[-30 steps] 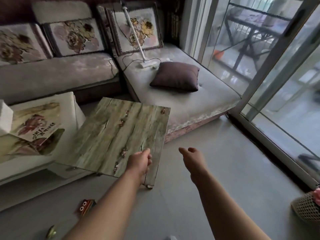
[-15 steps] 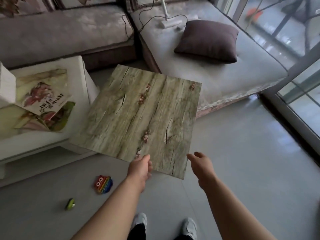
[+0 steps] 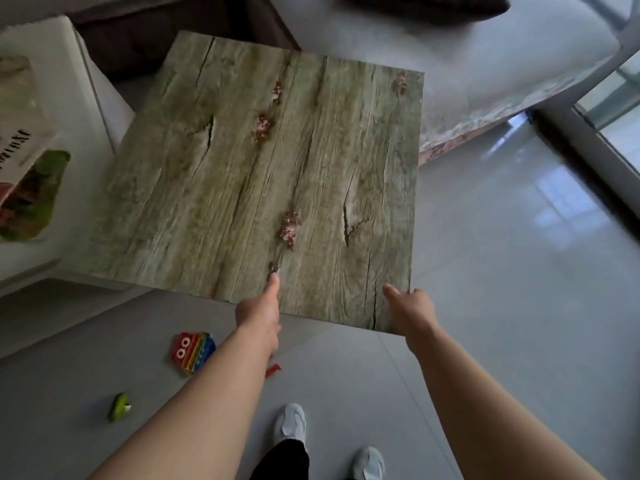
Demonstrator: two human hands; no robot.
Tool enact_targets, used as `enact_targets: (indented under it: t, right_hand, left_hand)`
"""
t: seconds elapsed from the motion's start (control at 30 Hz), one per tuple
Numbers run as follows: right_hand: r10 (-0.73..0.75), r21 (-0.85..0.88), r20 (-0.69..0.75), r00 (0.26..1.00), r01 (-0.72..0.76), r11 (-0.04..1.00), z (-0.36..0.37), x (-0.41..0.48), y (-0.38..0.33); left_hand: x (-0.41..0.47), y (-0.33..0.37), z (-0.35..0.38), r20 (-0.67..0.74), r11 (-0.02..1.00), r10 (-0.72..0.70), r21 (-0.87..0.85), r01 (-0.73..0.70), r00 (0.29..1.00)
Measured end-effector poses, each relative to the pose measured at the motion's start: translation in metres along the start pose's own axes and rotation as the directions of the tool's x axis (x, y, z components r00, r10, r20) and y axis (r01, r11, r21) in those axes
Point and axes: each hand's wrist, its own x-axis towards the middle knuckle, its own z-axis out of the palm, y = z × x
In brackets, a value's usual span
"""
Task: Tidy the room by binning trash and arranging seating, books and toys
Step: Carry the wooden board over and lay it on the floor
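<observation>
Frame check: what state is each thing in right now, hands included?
wood-grain table, held at its near edge by both hands; legs hidden.
left hand, grips the edge, thumb on top.
right hand, grips the near right corner.
rainbow toy, lying on the floor.
small green object, lying on the floor.
books, lying flat on the white table.
dark cushion, lying on the sofa.

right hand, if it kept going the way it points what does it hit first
The wood-grain tabletop: the right hand grips its near corner, thumb on top. Beyond lies the sofa seat, depth unclear.
</observation>
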Motion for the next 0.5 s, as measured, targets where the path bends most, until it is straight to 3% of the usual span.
enact_targets:
  t: [0.3,0.5]
  right_hand:
    - [-0.072,0.127,-0.009,0.997,0.072,0.989,0.012,0.039,0.014]
    - [-0.086,0.118,0.025,0.996,0.083,0.99,0.007,0.042,0.016]
  left_hand:
    - [0.069,-0.011,0.013,-0.157,0.995,0.0,-0.096,-0.016,0.988]
    - [0.079,-0.017,0.013,-0.144,0.996,0.046,-0.075,-0.057,0.988]
